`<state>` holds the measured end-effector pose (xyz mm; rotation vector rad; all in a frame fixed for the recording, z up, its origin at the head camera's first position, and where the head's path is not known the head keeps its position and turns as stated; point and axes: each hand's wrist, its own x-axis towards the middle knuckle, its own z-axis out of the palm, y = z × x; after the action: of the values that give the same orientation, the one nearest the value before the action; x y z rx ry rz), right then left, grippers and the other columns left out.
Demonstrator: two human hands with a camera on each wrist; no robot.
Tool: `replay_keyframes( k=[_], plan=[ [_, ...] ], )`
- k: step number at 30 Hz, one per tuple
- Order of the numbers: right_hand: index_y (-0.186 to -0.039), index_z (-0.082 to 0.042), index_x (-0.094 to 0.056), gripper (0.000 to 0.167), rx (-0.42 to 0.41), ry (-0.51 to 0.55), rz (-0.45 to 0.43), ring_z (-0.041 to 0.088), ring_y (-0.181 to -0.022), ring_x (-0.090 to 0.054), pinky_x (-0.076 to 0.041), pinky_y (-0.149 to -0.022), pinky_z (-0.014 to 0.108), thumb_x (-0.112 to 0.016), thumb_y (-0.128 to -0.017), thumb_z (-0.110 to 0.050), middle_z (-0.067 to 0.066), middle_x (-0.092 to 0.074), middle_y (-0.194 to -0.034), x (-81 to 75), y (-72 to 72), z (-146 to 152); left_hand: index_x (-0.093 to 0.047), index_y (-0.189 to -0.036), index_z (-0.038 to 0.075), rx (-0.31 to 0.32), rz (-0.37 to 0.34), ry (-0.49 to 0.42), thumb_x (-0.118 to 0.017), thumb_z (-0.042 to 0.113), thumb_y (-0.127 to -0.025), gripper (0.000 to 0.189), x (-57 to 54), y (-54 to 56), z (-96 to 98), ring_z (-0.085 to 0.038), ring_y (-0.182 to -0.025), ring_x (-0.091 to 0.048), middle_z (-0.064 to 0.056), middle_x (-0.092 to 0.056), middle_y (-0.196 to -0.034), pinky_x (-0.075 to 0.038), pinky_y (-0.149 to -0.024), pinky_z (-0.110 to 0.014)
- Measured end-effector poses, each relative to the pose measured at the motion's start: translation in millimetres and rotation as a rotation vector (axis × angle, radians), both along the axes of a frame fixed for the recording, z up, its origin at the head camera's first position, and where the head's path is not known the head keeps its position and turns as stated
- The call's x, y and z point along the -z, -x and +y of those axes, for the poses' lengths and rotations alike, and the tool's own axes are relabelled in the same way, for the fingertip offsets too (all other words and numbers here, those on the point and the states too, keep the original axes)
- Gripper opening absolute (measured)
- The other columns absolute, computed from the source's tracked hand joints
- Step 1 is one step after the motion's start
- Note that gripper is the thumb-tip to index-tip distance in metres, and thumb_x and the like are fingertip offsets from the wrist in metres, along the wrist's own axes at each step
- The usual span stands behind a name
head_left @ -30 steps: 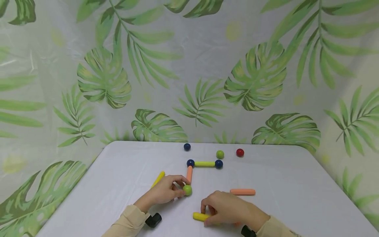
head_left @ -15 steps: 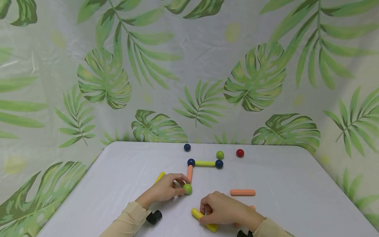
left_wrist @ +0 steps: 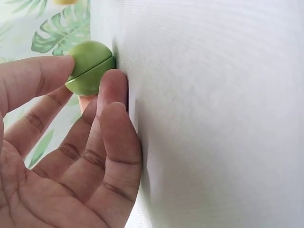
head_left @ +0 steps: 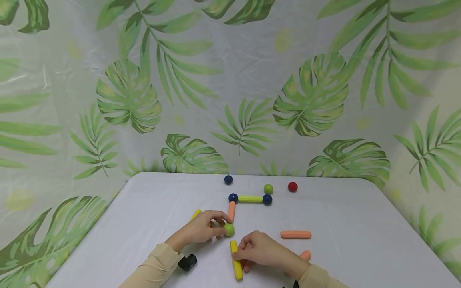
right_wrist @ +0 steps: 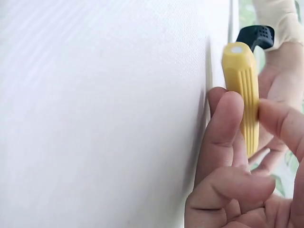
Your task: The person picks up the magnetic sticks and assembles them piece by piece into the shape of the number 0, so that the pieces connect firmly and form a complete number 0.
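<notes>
My left hand (head_left: 201, 229) pinches a glossy green ball (head_left: 229, 229) between thumb and fingers; a seam runs round the ball (left_wrist: 90, 67) in the left wrist view. From that ball an orange stick (head_left: 231, 211) leads away to a dark blue ball (head_left: 233, 198). A lime-yellow stick (head_left: 250, 199) joins this one to a second dark blue ball (head_left: 267, 199). Just nearer than the green ball, my right hand (head_left: 264, 250) holds a yellow magnetic stick (head_left: 235, 260) by thumb and fingers, its far end pointing toward the ball. The right wrist view shows a silvery dot on the stick's end (right_wrist: 236, 49).
Along the table's (head_left: 162, 192) far side lie a loose blue ball (head_left: 228, 180), a green ball (head_left: 268, 189) and a red ball (head_left: 292, 187). One orange stick (head_left: 295, 235) lies at right, another (head_left: 305, 255) partly behind my right wrist. My left hand partly hides a yellow stick (head_left: 196, 214).
My right hand has moved slightly left and turned the yellow stick from lying crosswise to pointing away from me, near the green ball. The left hand keeps its hold on the ball.
</notes>
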<state>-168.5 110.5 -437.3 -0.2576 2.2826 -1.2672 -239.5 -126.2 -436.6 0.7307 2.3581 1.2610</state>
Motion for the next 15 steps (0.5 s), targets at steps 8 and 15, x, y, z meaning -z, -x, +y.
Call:
replay_keyframes(
  k=[8,15],
  plan=[
    [-0.088,-0.011,-0.074,0.026,0.016,0.027,-0.03,0.004,-0.059,-0.069,-0.038,-0.053,0.018,-0.078,-0.099,-0.035,0.002,-0.078,-0.073,4.1,2.7,-8.6,-0.074,-0.122,0.014,0.003,0.003,-0.002,-0.073,0.011,-0.101,0.021,0.2,0.1,0.5,-0.017,-0.078,-0.069,-0.007,-0.072,-0.106,-0.051,-0.06,-0.027],
    [-0.092,-0.009,-0.076,0.026,0.034,0.077,-0.083,0.004,-0.059,-0.068,-0.049,-0.056,0.015,-0.076,-0.1,-0.034,0.003,-0.079,-0.074,4.4,4.4,-16.4,-0.074,-0.121,0.013,0.008,0.019,-0.01,-0.073,0.01,-0.1,0.021,0.3,-0.2,0.1,-0.017,-0.076,-0.069,-0.007,-0.072,-0.104,-0.05,-0.058,-0.026]
  ],
)
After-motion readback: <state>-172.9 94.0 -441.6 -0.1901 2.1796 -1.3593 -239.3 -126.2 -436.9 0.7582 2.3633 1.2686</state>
